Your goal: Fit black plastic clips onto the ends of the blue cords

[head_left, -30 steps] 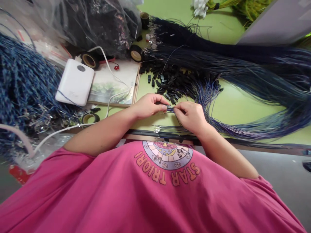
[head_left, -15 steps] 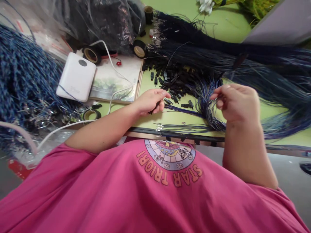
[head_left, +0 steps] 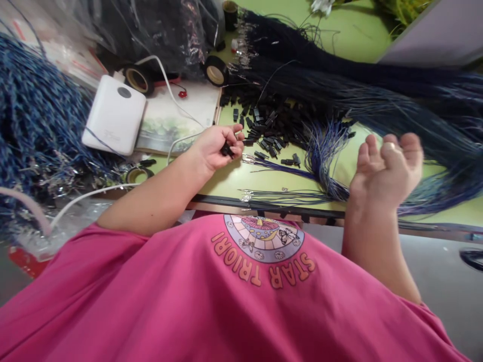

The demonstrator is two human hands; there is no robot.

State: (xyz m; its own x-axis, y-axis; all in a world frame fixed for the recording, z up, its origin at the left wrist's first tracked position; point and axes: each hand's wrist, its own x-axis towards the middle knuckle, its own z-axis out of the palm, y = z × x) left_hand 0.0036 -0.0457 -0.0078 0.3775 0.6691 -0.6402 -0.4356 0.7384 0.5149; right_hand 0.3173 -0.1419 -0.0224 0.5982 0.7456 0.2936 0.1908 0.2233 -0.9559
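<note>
My left hand (head_left: 222,146) is palm up with its fingers curled round a few small black connector housings (head_left: 226,150). Just past its fingertips lie the silvery terminal ends of a thin row of blue wires (head_left: 279,166). These wires run into a bunched, bent bundle of blue and dark wires (head_left: 324,176). My right hand (head_left: 388,171) is raised beyond that bundle, fingers bent and a little apart, with nothing visible in it. A heap of black connector housings (head_left: 271,120) lies on the green tabletop (head_left: 222,183) between the hands.
At left, a white power bank (head_left: 115,115) with a white cable rests beside a picture-covered book (head_left: 173,125). Rolls of black tape (head_left: 216,71) stand nearby. Blue twisted wires (head_left: 41,110) pile up far left, and a long dark wire bundle (head_left: 339,85) spans the back.
My left hand has moved left and turned up, showing the black housings in it. My right hand has moved right, away from the wire bundle, and its fingers have loosened.
</note>
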